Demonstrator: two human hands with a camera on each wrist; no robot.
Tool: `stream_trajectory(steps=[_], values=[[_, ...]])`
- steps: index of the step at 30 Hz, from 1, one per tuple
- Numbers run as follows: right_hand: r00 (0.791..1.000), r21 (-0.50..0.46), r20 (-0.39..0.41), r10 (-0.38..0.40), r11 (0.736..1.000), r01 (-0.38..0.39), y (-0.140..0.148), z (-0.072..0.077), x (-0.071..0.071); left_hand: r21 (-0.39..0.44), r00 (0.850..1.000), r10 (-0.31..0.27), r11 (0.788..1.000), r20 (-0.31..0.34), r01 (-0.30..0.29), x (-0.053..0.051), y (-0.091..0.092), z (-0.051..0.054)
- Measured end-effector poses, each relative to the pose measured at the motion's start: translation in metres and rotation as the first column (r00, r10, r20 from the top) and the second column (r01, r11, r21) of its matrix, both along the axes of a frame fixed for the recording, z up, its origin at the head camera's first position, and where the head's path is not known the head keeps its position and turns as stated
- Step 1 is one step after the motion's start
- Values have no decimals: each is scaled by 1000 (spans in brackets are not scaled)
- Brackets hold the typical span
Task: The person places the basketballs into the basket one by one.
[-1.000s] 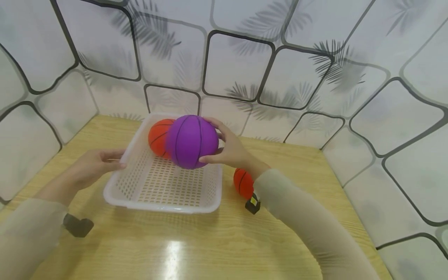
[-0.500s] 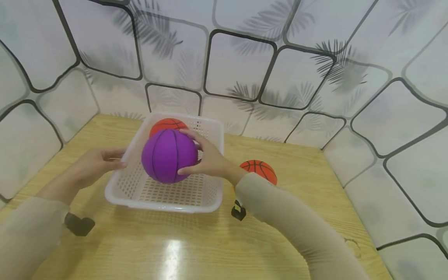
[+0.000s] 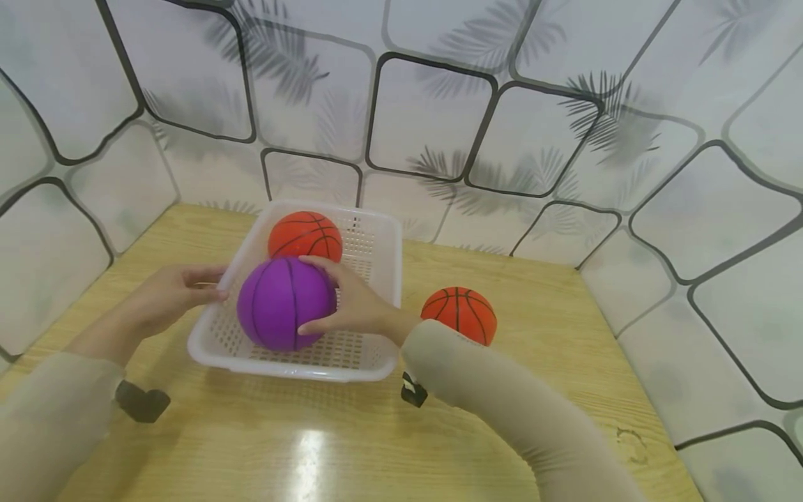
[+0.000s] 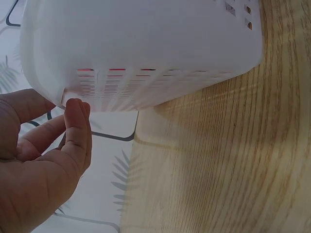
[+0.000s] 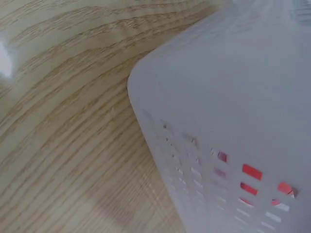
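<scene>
A white perforated basket holds a purple ball at its front left and an orange-red ball behind that. My right hand grips the purple ball from its right side, fingers over the top and thumb low on the front. At the basket's left rim, my left hand pinches the edge; the left wrist view shows the left hand with fingertips against the basket wall. The right wrist view has only the basket's outer wall and tabletop, no hand.
Another orange-red ball lies on the wooden table right of the basket, partly behind my right sleeve. Patterned walls stand behind and at both sides. Small dark devices hang below both wrists.
My right hand has carried the purple ball left, toward the front and down in the basket. More of both orange-red balls shows. The left hand has stayed at the rim.
</scene>
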State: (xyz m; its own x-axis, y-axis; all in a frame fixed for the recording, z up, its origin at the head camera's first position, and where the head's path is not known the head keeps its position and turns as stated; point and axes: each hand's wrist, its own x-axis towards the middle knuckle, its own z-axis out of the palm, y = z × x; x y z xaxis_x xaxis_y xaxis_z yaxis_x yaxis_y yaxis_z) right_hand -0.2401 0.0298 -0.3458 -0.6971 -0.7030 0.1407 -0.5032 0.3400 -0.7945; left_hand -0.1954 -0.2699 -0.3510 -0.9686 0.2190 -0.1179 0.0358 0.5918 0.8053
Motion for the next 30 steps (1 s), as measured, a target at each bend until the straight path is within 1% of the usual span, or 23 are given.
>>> stream_trajectory(steps=[5, 9, 11, 15, 24, 27, 30], values=[[1000, 27, -19, -9, 1000, 9, -4, -6, 1, -34, 1000, 0, 999, -10, -1, -1, 0, -1], [998, 76, -59, 0, 997, 4, -7, -10, 2, -28, 1000, 3, 1000, -6, -3, 0, 0, 0], [997, 90, -72, 11, 996, -5, -8, -12, 2, -8, 1000, 3, 1000, -1, -3, 0, 0, 0], [994, 116, -96, 49, 993, -38, -11, -14, 3, 9, 1000, 5, 1000, 4, -5, 1, 1, 0], [988, 154, -115, 104, 984, -85, -15, -12, 4, -21, 1000, -2, 1000, -11, 1, 0, -1, 0], [987, 169, -116, 115, 981, -95, -16, -11, 5, -20, 1000, 0, 1000, -15, 0, 0, -1, -1], [987, 183, -108, 116, 979, -95, -16, -10, 5, 1, 1000, 0, 1000, -12, 0, 0, -1, -1]])
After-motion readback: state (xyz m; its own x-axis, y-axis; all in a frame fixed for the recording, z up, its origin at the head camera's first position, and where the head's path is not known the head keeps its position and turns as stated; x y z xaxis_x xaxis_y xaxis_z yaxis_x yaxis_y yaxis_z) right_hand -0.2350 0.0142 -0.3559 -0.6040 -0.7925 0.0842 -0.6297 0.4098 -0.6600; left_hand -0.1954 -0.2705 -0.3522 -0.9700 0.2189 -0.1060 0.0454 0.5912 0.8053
